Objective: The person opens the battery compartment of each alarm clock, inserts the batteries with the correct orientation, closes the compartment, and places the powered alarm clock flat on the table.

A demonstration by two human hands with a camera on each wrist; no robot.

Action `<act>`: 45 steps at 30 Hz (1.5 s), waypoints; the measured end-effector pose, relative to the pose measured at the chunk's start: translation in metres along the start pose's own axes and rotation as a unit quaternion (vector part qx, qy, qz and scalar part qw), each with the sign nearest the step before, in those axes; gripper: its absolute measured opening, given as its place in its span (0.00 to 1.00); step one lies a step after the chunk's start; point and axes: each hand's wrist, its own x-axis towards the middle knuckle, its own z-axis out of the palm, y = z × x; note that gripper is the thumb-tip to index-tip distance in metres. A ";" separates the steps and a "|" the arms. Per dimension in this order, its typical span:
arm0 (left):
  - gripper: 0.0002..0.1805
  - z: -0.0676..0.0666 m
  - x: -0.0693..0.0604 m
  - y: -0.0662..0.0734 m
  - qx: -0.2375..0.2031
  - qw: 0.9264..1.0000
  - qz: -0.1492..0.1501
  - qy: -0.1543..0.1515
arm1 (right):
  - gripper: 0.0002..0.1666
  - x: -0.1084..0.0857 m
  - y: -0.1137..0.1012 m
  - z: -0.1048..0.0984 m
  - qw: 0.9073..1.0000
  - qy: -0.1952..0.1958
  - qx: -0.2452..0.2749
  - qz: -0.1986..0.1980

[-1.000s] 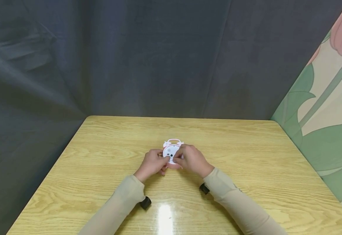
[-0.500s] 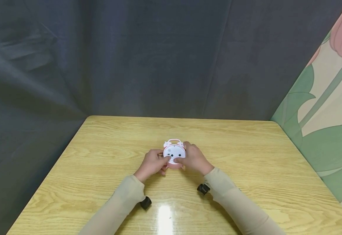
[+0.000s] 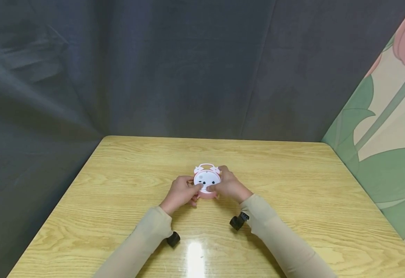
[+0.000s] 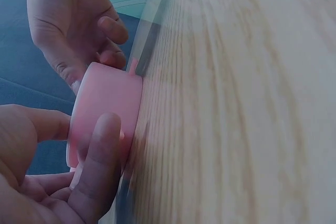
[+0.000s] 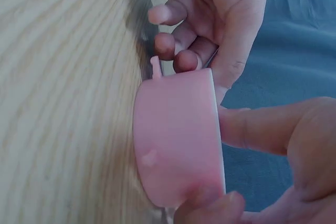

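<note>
A pink alarm clock with a white back, twin bells and a top handle lies on the table, its back turned up. My left hand grips its left side, the thumb pressing on the white back. On the opposite side my right hand holds the clock, thumb likewise laid across the lower back. Small dark spots show on that back. In the left wrist view, the pink rim and a small foot are seen side-on. From the right wrist, the pink side wall appears between both hands. The dial is hidden underneath.
The wood-grain table extends all around the clock. A dark cloth hangs behind and to the left. At the right is a flower-patterned panel. Black wrist cameras sit under both cuffs.
My right hand has gone from curled fingers over the right part of the clock's back to holding its right side, uncovering that part. The left hand keeps its grip.
</note>
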 end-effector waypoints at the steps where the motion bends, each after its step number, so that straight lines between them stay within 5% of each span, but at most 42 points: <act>1: 0.16 0.000 0.000 0.000 -0.002 1.000 -0.001 0.000 | 0.50 0.000 0.000 0.000 1.000 -0.002 0.006 0.004; 14: 0.22 0.003 0.001 -0.002 -0.009 1.000 -0.006 0.014 | 0.51 0.005 0.005 0.001 0.989 -0.048 0.124 0.059; 45: 0.33 0.003 0.001 0.003 -0.048 0.997 -0.055 0.014 | 0.49 0.008 0.005 0.002 0.991 -0.028 0.116 0.068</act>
